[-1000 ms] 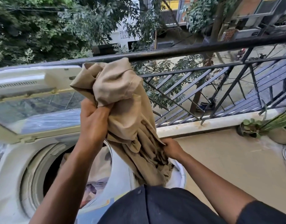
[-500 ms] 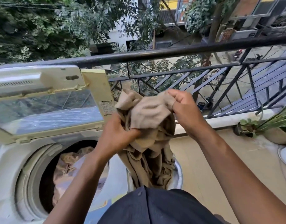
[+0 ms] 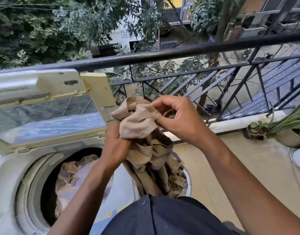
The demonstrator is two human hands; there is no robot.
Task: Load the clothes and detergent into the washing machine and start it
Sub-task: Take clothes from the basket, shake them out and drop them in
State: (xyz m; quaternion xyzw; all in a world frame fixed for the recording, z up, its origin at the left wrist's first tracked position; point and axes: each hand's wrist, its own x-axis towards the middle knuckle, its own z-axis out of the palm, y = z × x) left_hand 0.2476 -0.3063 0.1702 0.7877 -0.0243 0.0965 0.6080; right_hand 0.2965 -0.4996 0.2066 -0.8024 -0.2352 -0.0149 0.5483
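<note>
Head-worn view, forward and down, close over washing machine (image 3: 13,175).

A crumpled beige garment (image 3: 146,141) hangs beside the open washing machine (image 3: 18,175), where other clothes (image 3: 69,177) lie in the drum.

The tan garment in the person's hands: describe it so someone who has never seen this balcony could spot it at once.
Find the white washing machine with its lid raised, below the black balcony railing. Just right of its open drum, both hands hold up a bunched tan garment, the left hand low, the right hand at its top. Unlike the tan clothes in the drum, it is lifted, its tail trailing into a round tub.
</note>
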